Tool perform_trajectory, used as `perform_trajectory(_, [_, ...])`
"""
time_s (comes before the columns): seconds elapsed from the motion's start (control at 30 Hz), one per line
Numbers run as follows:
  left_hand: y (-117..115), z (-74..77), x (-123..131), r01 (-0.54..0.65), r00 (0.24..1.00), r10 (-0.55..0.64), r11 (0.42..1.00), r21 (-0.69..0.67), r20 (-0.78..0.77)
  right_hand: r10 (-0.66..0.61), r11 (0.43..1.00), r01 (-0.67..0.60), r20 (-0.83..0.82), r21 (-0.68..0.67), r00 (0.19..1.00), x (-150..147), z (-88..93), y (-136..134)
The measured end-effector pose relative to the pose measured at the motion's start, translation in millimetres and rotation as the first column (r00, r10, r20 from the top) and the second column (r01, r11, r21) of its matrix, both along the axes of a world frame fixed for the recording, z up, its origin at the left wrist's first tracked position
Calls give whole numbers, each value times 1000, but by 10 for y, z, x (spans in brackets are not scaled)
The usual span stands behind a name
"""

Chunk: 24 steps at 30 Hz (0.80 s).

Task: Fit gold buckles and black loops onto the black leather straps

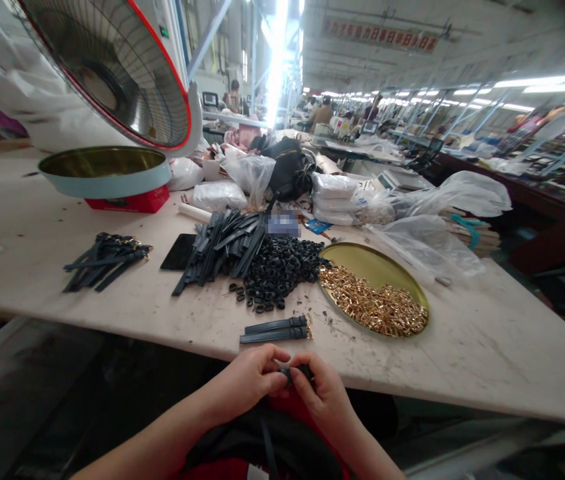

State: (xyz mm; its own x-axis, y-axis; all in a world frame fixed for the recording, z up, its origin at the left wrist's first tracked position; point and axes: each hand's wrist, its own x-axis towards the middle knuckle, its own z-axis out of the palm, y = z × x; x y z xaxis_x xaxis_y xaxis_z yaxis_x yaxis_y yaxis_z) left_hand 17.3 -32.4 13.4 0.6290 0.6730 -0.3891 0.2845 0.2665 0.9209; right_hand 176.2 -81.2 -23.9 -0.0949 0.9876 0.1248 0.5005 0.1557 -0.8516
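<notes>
Both hands meet below the table's front edge, over my lap. My left hand [249, 381] and my right hand [323, 393] are closed, pinching one small black strap piece [296, 371] between their fingertips. Just beyond them, two finished black straps with gold ends [275, 330] lie side by side on the table. Farther back is a heap of small black loops [282, 267], a pile of loose black straps [225, 247], and a round gold tray [377, 267] holding several gold buckles [377, 308].
Another bundle of black straps [105, 260] lies at the left. A fan [117, 67] and a teal-rimmed tin [105, 172] stand at the back left. Plastic bags [442, 200] crowd the back right. Other people work at distant benches.
</notes>
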Motion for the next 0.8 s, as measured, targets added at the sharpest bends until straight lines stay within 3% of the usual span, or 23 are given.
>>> perform_trajectory(0.17, [-2,-7,-5,52,999,-51,992,113,-17,50,999,-50,23,18,998,-16,-1,-28])
perform_trajectory(0.3, [94,-9,-32,117,985,-97,983,139,-145,-74,996,75,-19,46,997,-19,-99,7])
perform_trajectory(0.4, [170,-23,-37,194,959,-173,978,75,-223,-131,990,131,-3,61,991,-18,-173,50])
perform_trajectory(0.63, [282,-62,37,163,968,-165,986,-27,-191,-29,1000,29,45,7,999,59,-165,160])
perform_trajectory(0.8, [299,-91,97,145,969,-143,989,-2,-203,63,997,-66,107,27,992,94,-158,197])
